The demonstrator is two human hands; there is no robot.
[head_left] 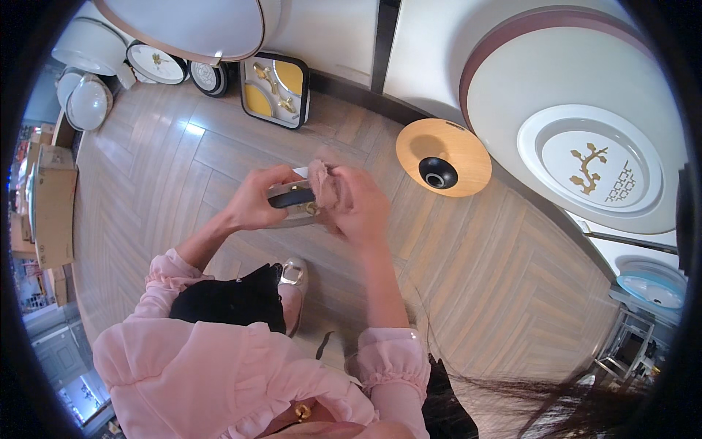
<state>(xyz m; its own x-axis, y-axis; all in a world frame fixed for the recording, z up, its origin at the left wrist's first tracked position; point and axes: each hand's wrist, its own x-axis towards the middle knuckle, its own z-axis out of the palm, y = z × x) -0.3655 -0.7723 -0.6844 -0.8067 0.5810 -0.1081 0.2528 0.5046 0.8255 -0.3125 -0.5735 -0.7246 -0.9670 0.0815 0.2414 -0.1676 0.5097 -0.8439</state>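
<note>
Herringbone wood floor (504, 271), white walls (329, 29), round ceiling lamps (592, 164), cardboard boxes (51, 205)

Small fixture and cloth
A silver-and-black round fixture (292, 201), held level, with a crumpled pinkish cloth (323, 184) pressed against its right end

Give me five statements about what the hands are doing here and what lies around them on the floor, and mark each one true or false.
1. The left hand grips a small object with a black and silver body. True.
2. The right hand presses a pinkish cloth against that object. True.
3. The right hand is empty and hangs at the person's side. False: it is raised in front, holding the cloth.
4. A round wooden disc with a black centre lies on the wooden floor. True.
5. The floor is covered in grey carpet. False: it is wood laid in a herringbone pattern.
</note>
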